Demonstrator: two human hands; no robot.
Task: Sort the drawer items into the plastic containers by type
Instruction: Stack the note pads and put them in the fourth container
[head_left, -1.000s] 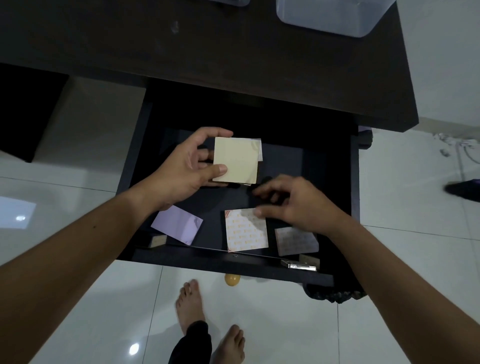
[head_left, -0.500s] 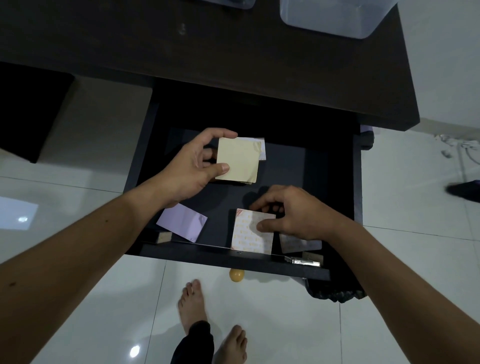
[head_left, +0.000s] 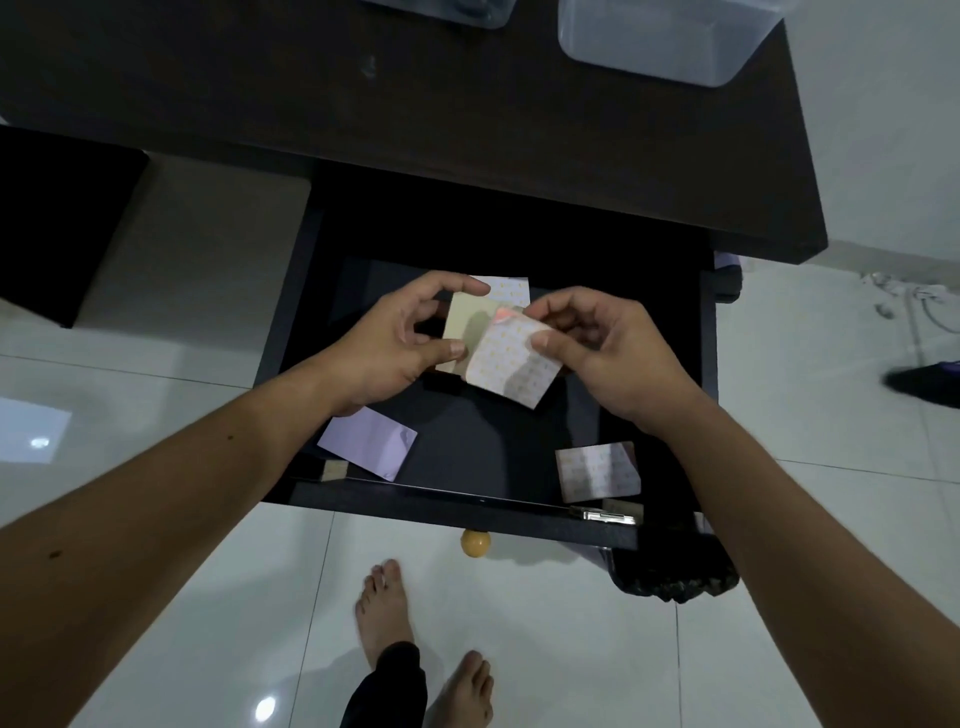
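Dark drawer (head_left: 291, 332): lilac pad (head_left: 368, 442) | hands: left (head_left: 384, 348) grips yellow pad (head_left: 460, 325), right (head_left: 608, 353) pinches patterned pad (head_left: 511, 366)

A patterned white card (head_left: 511, 361) is held tilted above the open dark drawer (head_left: 291, 322), overlapping a cream pad (head_left: 457, 325) at its 9 o'clock. A second patterned card (head_left: 506, 288) is seen at 12 o'clock behind these. A lilac note (head_left: 371, 441) lies flat at the drawer's 7 o'clock, another patterned card (head_left: 597, 470) at 5 o'clock. Two clear plastic containers (head_left: 670, 36) stand at 12 o'clock on the desk.
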